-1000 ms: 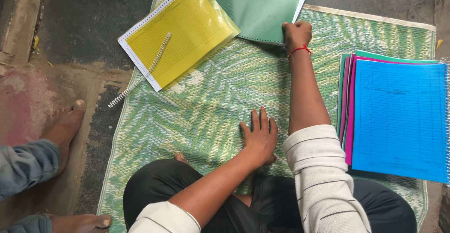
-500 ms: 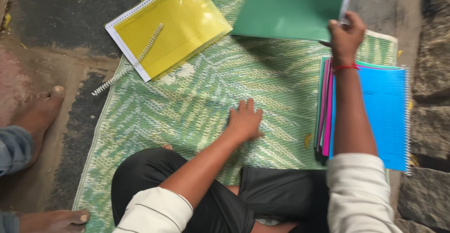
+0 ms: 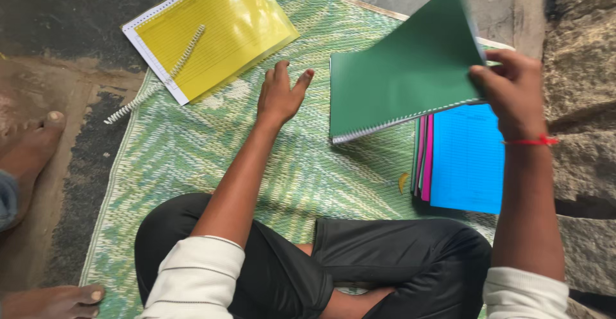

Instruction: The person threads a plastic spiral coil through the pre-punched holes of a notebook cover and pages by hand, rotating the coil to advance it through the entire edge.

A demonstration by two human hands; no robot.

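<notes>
1. Both hands are working over a green woven mat: the right hand is gripping a green spiral-bound notebook by its upper right corner, fingers curled over the cover, and is holding it in the air, tilted, with its wire spine along the lower edge.
2. Left hand is lying on the mat with its fingers spread wide and holding nothing, just beside the lower right corner of a yellow-covered notebook.
3. Compared with half a second ago, the green notebook is sitting lower and further left, now hanging above the mat and the top of the stack instead of up near the far edge.
4. Since then the left hand is reaching further forward, closer to the yellow notebook, where earlier it was resting nearer the person's knees.
5. A loose white spiral binding is lying across the yellow notebook's left part and running off onto the floor, as before.
6. Under the raised green notebook, a stack of notebooks with a blue one on top and pink and green edges showing at its left side is lying on the mat.
7. At the left edge, another person's bare foot is resting on the floor beside the mat.
</notes>
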